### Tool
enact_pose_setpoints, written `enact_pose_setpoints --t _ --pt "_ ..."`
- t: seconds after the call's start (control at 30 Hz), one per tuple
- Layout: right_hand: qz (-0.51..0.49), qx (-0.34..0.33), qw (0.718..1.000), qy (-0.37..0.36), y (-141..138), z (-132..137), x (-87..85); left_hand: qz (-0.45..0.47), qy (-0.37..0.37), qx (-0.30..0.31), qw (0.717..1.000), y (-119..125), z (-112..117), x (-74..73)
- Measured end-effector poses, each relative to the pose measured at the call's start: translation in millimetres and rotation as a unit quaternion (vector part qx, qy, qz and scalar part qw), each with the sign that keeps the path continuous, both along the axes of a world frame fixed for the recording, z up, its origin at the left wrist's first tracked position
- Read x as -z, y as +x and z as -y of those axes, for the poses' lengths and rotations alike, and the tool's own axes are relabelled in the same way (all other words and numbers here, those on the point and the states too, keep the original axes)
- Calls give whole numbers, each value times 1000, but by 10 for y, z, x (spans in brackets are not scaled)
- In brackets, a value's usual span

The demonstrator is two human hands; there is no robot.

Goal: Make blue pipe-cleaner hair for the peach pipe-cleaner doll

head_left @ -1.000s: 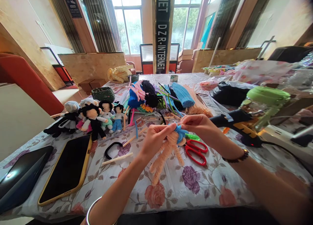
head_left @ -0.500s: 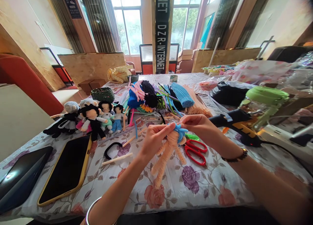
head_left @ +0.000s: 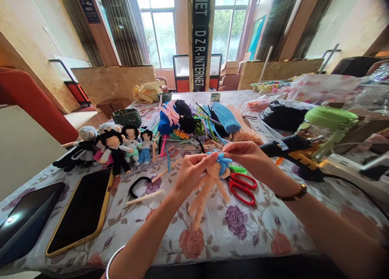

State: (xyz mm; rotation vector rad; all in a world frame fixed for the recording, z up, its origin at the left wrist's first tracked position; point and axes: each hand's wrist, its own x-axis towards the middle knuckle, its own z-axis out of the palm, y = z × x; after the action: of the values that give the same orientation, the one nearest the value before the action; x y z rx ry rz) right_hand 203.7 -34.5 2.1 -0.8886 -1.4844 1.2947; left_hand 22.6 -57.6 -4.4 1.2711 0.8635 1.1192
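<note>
A peach pipe-cleaner doll (head_left: 204, 194) with bent blue pipe cleaners (head_left: 224, 162) on its head hangs between my hands above the table. My left hand (head_left: 194, 170) is closed on the doll's head from the left, thumb and fingers pinched. My right hand (head_left: 247, 154) pinches at the blue pipe cleaners from the right; its fingertips partly hide what they grip. Red-handled scissors (head_left: 243, 186) lie just right of the doll, below my right hand. Beside them is a bright green object (head_left: 238, 169), partly covered.
Several finished dolls (head_left: 114, 147) sit at the left, behind a yellow-cased phone (head_left: 80, 212) and a dark tablet-like device (head_left: 27, 218). Bundles of coloured pipe cleaners (head_left: 225, 118) lie across the back. A glue gun (head_left: 284, 147) with a cord rests at the right, near a green-lidded container (head_left: 331, 119).
Hardly anything moves. The doll has tilted slightly, and its blue strands sit a little differently between my fingertips.
</note>
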Motion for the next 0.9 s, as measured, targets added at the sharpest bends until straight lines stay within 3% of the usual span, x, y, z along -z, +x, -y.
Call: enact_pose_setpoints --t 0.23,0.5,0.9 --pt "-21 -2 999 -40 4 17 -41 17 -5 8 1000 7 14 -24" --pt "-59 -61 994 -74 -14 1 -11 9 -3 7 1000 4 14 -30" --pt "-2 -69 995 -65 -4 2 -2 -8 14 -1 1000 -4 14 -1"
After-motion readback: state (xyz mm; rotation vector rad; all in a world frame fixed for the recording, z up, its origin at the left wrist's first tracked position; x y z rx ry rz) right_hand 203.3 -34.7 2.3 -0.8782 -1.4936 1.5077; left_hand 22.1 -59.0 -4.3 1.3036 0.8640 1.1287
